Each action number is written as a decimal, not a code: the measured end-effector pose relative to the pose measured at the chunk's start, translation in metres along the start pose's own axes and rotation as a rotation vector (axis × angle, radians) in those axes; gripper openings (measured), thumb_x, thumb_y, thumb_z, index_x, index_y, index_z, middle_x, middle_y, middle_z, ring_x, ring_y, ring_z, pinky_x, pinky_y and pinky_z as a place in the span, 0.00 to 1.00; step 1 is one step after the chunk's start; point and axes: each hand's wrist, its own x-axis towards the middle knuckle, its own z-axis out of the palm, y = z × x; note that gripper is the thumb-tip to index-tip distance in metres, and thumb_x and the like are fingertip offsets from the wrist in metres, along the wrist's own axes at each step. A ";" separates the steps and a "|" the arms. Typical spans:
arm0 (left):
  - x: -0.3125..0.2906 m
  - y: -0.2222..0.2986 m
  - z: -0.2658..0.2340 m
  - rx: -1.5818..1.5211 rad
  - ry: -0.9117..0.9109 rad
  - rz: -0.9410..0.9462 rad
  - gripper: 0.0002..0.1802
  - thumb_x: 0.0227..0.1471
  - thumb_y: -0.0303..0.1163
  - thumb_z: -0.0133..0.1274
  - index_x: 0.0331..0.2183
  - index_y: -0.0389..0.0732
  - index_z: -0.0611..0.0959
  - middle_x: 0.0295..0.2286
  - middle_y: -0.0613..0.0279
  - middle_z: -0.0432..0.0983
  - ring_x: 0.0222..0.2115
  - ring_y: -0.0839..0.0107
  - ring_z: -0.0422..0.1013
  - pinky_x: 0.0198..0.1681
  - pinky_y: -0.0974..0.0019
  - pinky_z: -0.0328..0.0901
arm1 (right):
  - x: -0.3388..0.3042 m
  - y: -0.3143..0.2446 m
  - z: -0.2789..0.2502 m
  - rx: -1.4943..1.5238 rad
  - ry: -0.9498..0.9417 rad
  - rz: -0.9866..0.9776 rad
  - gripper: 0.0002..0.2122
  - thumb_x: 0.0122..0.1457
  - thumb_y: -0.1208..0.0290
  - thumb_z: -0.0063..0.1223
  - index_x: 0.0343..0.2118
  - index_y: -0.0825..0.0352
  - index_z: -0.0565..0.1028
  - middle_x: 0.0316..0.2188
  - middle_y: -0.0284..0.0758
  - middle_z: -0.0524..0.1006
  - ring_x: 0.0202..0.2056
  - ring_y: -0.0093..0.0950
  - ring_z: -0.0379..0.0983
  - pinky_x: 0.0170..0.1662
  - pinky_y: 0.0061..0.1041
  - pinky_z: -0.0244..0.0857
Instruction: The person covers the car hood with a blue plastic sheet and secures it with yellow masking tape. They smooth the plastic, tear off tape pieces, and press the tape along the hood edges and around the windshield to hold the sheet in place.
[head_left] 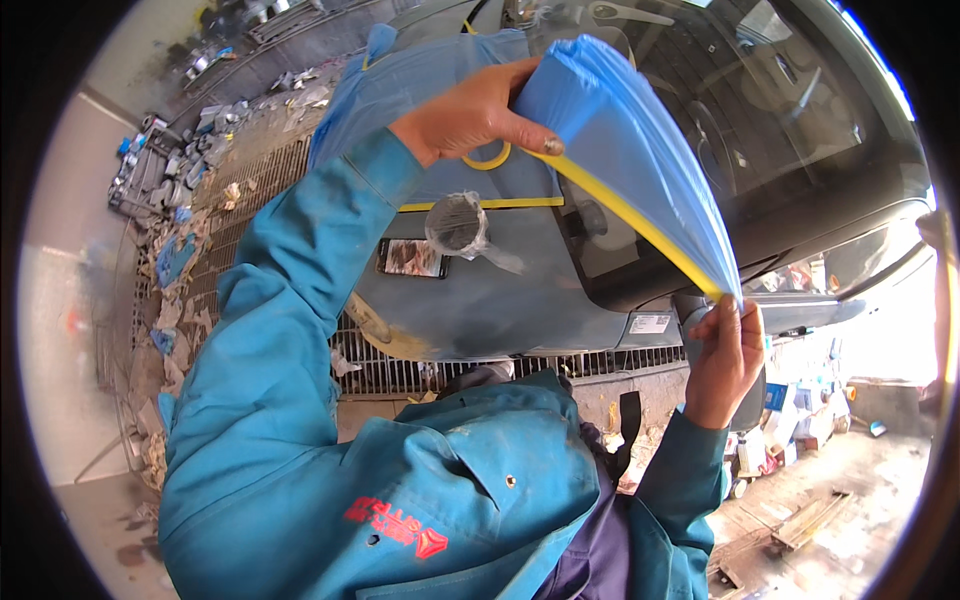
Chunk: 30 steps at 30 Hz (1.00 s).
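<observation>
Between my two hands stretches a blue plastic masking film [640,140], with a strip of yellow masking tape [640,222] along its lower edge. My left hand [480,112] grips the bunched end, its thumb pressed on the tape's upper end. At the strip's other end, beside the windshield's near corner, my right hand [725,360] pinches the tape and film between thumb and fingers. The film hangs in front of the car's windshield [690,60]. Behind my left wrist, a yellow tape roll [490,160] lies on a second blue sheet [440,90] covering part of the car.
On the grey car panel [530,310] lie a phone [412,257] and a round container in clear plastic [458,224]. Yellow tape [510,203] edges the laid sheet. Scraps and parts litter the floor grating [265,170] at left; boxes [790,410] stand at right.
</observation>
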 end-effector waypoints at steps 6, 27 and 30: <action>0.041 -0.047 -0.014 0.187 0.023 -0.036 0.50 0.50 0.32 0.82 0.68 0.34 0.74 0.57 0.51 0.80 0.60 0.57 0.75 0.68 0.55 0.69 | -0.026 0.014 0.009 -0.131 0.067 -0.020 0.09 0.79 0.67 0.59 0.42 0.67 0.80 0.28 0.28 0.78 0.27 0.15 0.71 0.35 0.16 0.66; 0.047 -0.068 -0.033 -0.154 -0.314 -0.279 0.57 0.51 0.26 0.76 0.76 0.39 0.64 0.62 0.60 0.75 0.62 0.68 0.71 0.69 0.58 0.65 | -0.066 0.065 -0.019 0.150 0.374 0.101 0.05 0.78 0.69 0.60 0.43 0.64 0.79 0.29 0.28 0.77 0.28 0.18 0.72 0.35 0.21 0.71; 0.031 -0.051 -0.024 0.015 -0.260 -0.098 0.63 0.46 0.25 0.78 0.78 0.40 0.63 0.62 0.60 0.75 0.63 0.67 0.71 0.70 0.58 0.64 | -0.077 0.090 -0.032 0.071 0.356 0.154 0.07 0.79 0.67 0.59 0.44 0.64 0.80 0.30 0.27 0.78 0.30 0.17 0.74 0.36 0.22 0.73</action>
